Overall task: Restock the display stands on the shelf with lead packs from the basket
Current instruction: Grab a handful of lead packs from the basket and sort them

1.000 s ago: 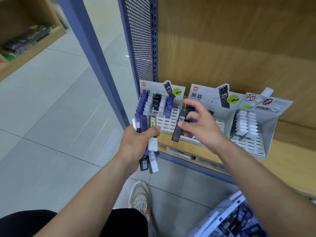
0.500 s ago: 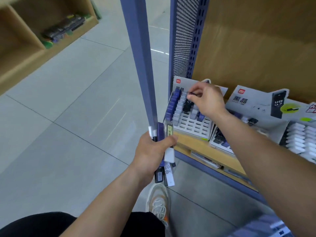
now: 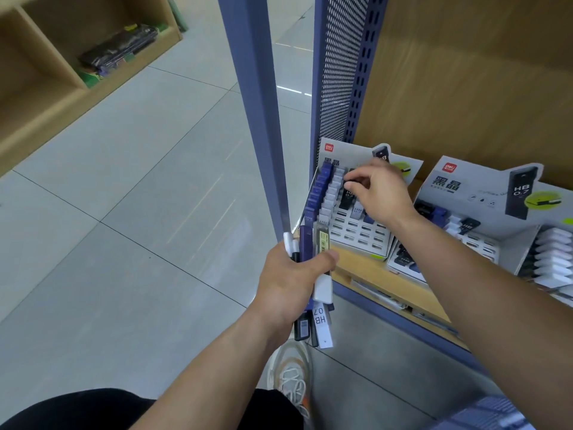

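My left hand (image 3: 291, 280) grips a bundle of lead packs (image 3: 313, 268), several black, white and blue, held upright in front of the shelf's edge. My right hand (image 3: 376, 189) reaches over the leftmost display stand (image 3: 356, 234) and pinches the top of a black lead pack (image 3: 346, 197) standing in a slot of that stand. Blue, white and black packs fill the stand's upper rows; its lower slots are vacant. A second stand (image 3: 483, 193) and a third stand with white packs (image 3: 552, 259) sit to the right. The basket (image 3: 483, 414) shows at the bottom right corner.
The stands rest on a wooden shelf (image 3: 372, 274) with a blue front edge. A blue upright post (image 3: 257, 103) and a perforated side panel (image 3: 338, 72) stand left of the stands. Another wooden shelf unit (image 3: 62, 72) is across the tiled floor. My shoe (image 3: 291, 377) is below.
My right hand carried the black pack from in front of the stands to the leftmost stand and set it into a slot. The view swung left; my left hand kept its bundle.
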